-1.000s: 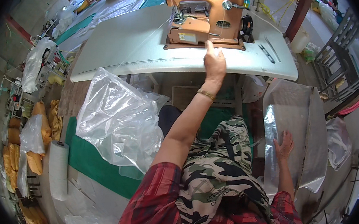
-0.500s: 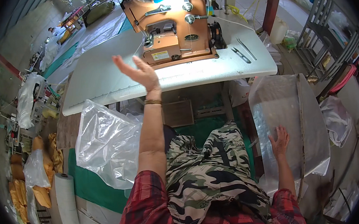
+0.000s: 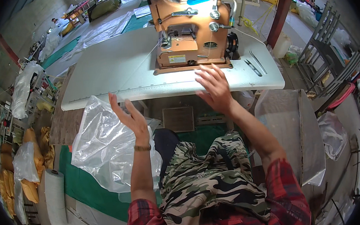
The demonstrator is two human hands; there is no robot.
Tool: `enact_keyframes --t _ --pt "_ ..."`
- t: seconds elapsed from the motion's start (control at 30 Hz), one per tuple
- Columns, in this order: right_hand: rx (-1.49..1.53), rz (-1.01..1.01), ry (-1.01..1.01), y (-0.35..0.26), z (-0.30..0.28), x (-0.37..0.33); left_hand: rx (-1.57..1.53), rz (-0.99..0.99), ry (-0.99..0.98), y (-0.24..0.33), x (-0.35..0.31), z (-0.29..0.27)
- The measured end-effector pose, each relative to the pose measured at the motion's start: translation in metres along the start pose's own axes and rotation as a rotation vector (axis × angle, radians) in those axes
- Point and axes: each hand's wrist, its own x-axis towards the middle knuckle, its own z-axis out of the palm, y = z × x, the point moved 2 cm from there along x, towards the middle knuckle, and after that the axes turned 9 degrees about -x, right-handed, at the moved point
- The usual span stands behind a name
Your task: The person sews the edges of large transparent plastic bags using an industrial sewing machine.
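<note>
Our R hand [image 3: 215, 88]'s just left the clear sheet [image 3: 281, 120] front-right of the sewing machine [image 3: 207, 37] for its near side, L hand [image 3: 132, 120]'s now front-left by the clear plastic [image 3: 107, 161], both wide, nothing held, so we've no mat'l gripped atm.

The left hand [image 3: 130, 119] is raised at the end of a nearly upright forearm [image 3: 142, 175], its fingers extended together up and to the left and its thumb standing apart from them. The right hand [image 3: 216, 90] is held higher in the view with its back upward, fingers slightly spread and pointing up and left, the thumb out to the left. Its forearm slants inward from the right, and the two hands are well apart.
</note>
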Motion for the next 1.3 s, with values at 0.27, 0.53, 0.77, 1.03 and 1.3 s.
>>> enact_keyframes --t 0.27,0.53,0.77,1.03,1.3 --pt "-0.152 -0.021 0.164 0.072 0.109 0.114 0.279 -0.070 0.068 -0.012 -0.039 -0.118" --pt "-0.147 0.272 0.150 0.088 0.145 0.117 0.475 -0.071 0.211 -0.062 -0.017 -0.214" --pt "-0.352 0.269 0.141 0.090 0.145 0.124 0.609 0.038 0.083 -0.110 0.060 -0.221" --pt "-0.024 0.052 0.436 0.056 0.120 0.117 0.686 -0.087 -0.162 -0.187 0.101 -0.234" --pt "0.497 0.128 -0.351 -0.175 0.170 0.046 0.535 -0.225 -0.326 -0.169 0.086 -0.236"
